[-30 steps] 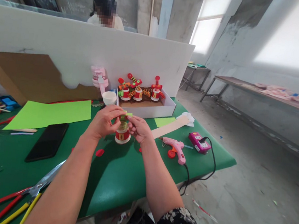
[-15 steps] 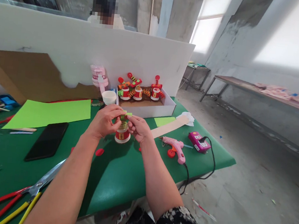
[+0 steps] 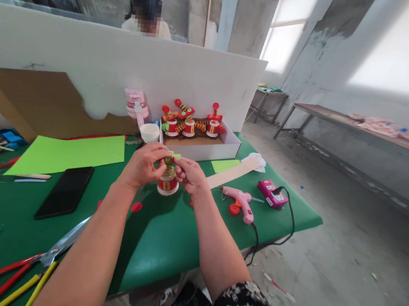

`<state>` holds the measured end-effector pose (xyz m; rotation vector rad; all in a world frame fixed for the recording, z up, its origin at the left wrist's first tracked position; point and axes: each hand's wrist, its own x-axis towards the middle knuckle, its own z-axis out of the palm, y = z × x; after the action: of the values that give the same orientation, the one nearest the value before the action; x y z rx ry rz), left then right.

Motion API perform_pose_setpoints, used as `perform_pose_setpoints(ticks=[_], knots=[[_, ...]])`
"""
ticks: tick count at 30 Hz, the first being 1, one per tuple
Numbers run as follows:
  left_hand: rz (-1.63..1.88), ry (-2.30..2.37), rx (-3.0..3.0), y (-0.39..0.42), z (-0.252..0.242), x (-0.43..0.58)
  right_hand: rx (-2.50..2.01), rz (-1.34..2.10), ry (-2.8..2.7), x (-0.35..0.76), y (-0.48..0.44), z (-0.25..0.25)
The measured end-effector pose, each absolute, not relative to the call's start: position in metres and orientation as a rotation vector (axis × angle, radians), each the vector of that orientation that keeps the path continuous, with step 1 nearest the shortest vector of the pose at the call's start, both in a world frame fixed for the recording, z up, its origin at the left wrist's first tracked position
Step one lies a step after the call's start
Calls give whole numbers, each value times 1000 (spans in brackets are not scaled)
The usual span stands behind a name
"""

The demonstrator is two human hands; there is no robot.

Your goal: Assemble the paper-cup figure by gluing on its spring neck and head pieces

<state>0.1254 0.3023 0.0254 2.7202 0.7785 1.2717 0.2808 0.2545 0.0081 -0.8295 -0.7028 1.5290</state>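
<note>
Left hand [image 3: 145,166] and right hand [image 3: 191,175] both pinching green piece [image 3: 176,156] above red cup [image 3: 168,186], near side of white box [image 3: 216,152]; spring [image 3: 168,171] looks attached, top looks unfinished, three boxed figures [image 3: 189,129] look done.

In front of the red-and-white cup with the yellow label [image 3: 167,187], bare green tabletop [image 3: 158,245] runs to the near edge, a low lane walled by the left forearm [image 3: 101,230] and right forearm [image 3: 217,237]. Directly above the cup, the left hand [image 3: 145,166] and right hand [image 3: 191,175] pinch a lime-green paper piece [image 3: 177,156], blocking the top. Behind the cup stands a shallow white cardboard box [image 3: 208,151]; the gap between is largely hidden by the hands, so its width is hard to judge. Behind-left sits a small white round bowl [image 3: 150,133]. To the cup's right, a pink plastic glue gun [image 3: 242,199] and its black cable [image 3: 258,236] obstruct sideways passage.
</note>
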Motion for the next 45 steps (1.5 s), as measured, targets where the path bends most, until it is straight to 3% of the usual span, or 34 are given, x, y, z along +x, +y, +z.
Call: perform_pose_setpoints(ticks=[26, 45], knots=[[1581, 911, 2385, 303, 34, 117, -996, 1410, -747, 286, 251, 14], [1327, 978, 1656, 313, 30, 124, -1152, 1185, -864, 291, 250, 16]])
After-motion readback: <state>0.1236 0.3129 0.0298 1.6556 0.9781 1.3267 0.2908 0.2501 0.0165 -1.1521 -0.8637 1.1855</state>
